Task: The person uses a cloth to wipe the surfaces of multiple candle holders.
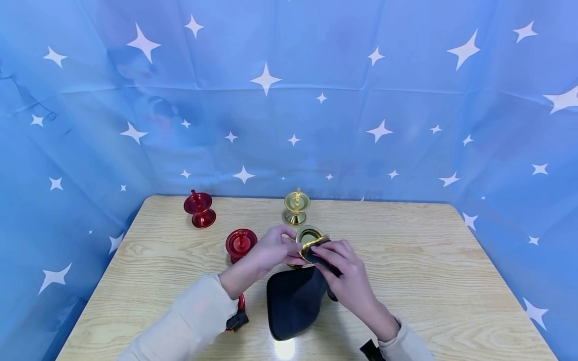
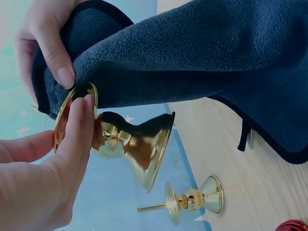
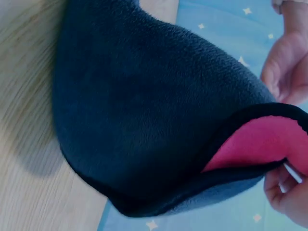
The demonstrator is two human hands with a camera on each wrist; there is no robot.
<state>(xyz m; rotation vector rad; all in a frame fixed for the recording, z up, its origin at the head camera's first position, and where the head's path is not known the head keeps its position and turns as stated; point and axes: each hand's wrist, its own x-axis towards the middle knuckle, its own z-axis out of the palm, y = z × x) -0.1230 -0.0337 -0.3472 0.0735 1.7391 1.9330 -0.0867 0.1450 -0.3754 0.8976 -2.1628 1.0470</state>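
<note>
A shiny gold candle holder (image 2: 144, 149) with a flared base is tilted on its side in the left wrist view. My left hand (image 1: 277, 245) grips it by the dish, fingers along the rim. Thick dark navy cloth (image 1: 295, 301) with black edging hangs from my right hand (image 1: 345, 271), which pinches a fold of it against the holder's dish. Part of the dish and its spike lie hidden under the fold. A turned-back corner shows the cloth's pink underside (image 3: 255, 142) in the right wrist view.
Another gold candle holder (image 1: 295, 205) stands upright at the back of the wooden table (image 1: 429, 281). One red candle holder (image 1: 197, 208) is at the back left, and a second red candle holder (image 1: 241, 243) stands beside my left wrist. A red piece (image 1: 241, 303) shows partly behind the sleeve.
</note>
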